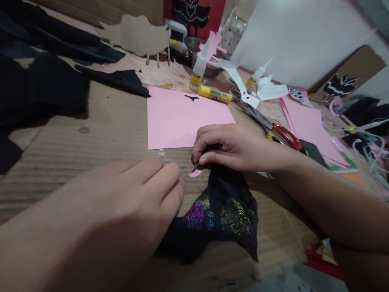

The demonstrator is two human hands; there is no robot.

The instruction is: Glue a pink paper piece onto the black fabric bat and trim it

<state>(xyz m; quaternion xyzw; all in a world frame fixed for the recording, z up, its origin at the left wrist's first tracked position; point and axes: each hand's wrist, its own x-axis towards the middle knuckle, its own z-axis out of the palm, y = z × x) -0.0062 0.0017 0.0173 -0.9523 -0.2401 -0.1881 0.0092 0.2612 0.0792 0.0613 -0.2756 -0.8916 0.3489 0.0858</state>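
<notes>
Right hand (223, 146): mine, fingers closed in a pinch, holding a slim dark tool low, near its tip.
Slim dark tool (195, 166): pointed, slanting down to the left; most of its length hidden in my grip.
Pink scrap (195, 173): small, curved, lying between my two hands, right at the tool's tip; whether the tip presses on it, I cannot tell.
Left hand (142, 198): mine, back uppermost, fingers together and bent; fingertips out of sight, so I cannot tell whether they hold anything.
Black cloth piece (221, 221): irregular shape, spotted with purple, gold and blue glitter; nearest end toward me, upper end running under my right hand.
Cardboard sheet (118, 138): corrugated, brown, beneath the work.
Pink sheet (173, 121): flat, just beyond my right hand, one corner area bordered by it.
Black cut-out (192, 97): small, winged, near the sheet's far edge.
Glue stick (214, 95): yellow, lying across that same far edge.
Glue bottle (197, 74): upright, white with yellow label, behind the stick.
Scissors (264, 119): red-handled, lying right of the pink sheet.
Black fabric (45, 89): dark, rumpled, at far left.
</notes>
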